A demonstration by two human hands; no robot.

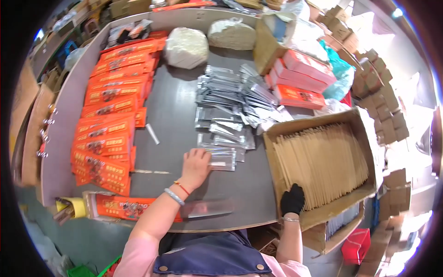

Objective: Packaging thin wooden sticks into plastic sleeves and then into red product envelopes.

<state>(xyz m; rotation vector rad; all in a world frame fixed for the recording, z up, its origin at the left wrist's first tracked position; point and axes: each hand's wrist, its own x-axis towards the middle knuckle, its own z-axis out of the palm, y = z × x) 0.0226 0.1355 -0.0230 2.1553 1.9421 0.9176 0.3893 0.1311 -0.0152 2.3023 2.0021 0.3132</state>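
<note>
My left hand (196, 164), bare with a red string and a pale bangle at the wrist, reaches over the table. Its fingers are bent over the left end of a clear plastic packet (224, 159) at the near end of a heap of similar packets (219, 92). My right hand (292, 198), in a black glove, is inside the cardboard box (272, 161) at its near left corner. It touches the tightly packed row of thin brown card pieces (323, 161); the dark glove hides how its fingers are bent. A blurred clear strip (207, 208) lies by the table's front edge.
Overlapping orange printed packages (110, 92) line the table's left side. More lie in a tray (124, 207) at the front left. Two wrapped bundles (186, 48) stand at the back. Orange stacks (302, 76) sit behind the box. A raised rim (60, 134) edges the table.
</note>
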